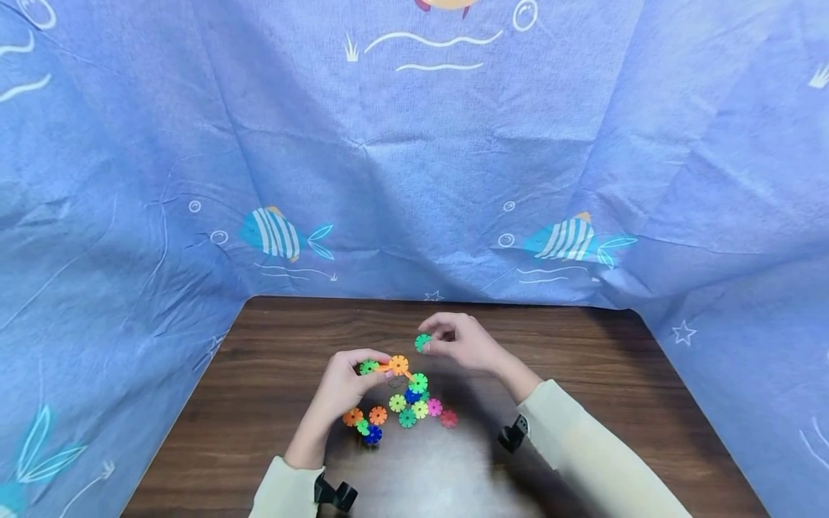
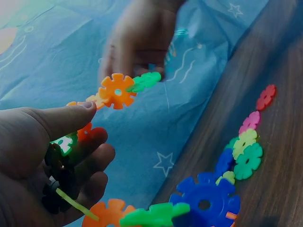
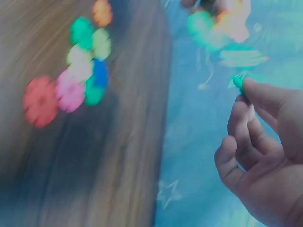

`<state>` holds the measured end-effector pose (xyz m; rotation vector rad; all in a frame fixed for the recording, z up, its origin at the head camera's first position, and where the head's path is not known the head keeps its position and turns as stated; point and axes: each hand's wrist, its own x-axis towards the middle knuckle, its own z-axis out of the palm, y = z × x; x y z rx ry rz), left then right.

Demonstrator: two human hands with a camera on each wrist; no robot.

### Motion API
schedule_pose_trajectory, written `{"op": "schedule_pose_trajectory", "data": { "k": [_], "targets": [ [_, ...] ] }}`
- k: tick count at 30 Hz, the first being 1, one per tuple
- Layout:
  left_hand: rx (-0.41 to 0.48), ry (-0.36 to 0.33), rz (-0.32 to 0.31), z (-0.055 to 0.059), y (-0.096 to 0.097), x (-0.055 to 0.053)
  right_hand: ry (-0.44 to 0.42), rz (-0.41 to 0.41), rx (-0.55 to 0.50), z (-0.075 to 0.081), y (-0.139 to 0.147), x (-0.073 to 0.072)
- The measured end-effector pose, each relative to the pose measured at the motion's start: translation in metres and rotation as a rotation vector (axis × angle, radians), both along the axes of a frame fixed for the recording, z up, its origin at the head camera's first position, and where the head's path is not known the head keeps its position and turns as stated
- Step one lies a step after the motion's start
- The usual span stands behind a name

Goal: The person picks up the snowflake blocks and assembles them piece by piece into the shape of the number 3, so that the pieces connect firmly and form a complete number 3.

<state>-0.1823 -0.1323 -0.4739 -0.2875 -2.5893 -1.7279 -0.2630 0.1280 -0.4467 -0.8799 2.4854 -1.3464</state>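
Observation:
My left hand pinches a joined string of notched plastic discs between thumb and fingers. An orange disc stands out past the fingertips, with a light green disc slotted on at the free end. Another green disc shows close to the palm, partly covered by the hand. To the right and a little farther back, my right hand pinches one green disc by its edge. In the right wrist view that disc is seen edge-on, apart from the string.
On the brown wooden table lies a cluster of discs, including a yellow disc, a pink disc and a red disc. Left of it are orange discs and a dark blue disc. A blue fish-print cloth surrounds the table's back and sides.

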Motion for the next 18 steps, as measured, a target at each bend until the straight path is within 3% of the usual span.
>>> {"op": "schedule_pose_trajectory", "data": {
  "k": [5, 18],
  "targets": [
    [-0.059, 0.027, 0.011, 0.001, 0.002, 0.000, -0.023, 0.062, -0.045, 0.014, -0.012, 0.006],
    [-0.151, 0.076, 0.006, 0.002, 0.004, 0.004, 0.007, 0.109, 0.024, 0.014, -0.023, 0.010]
  ]
}}
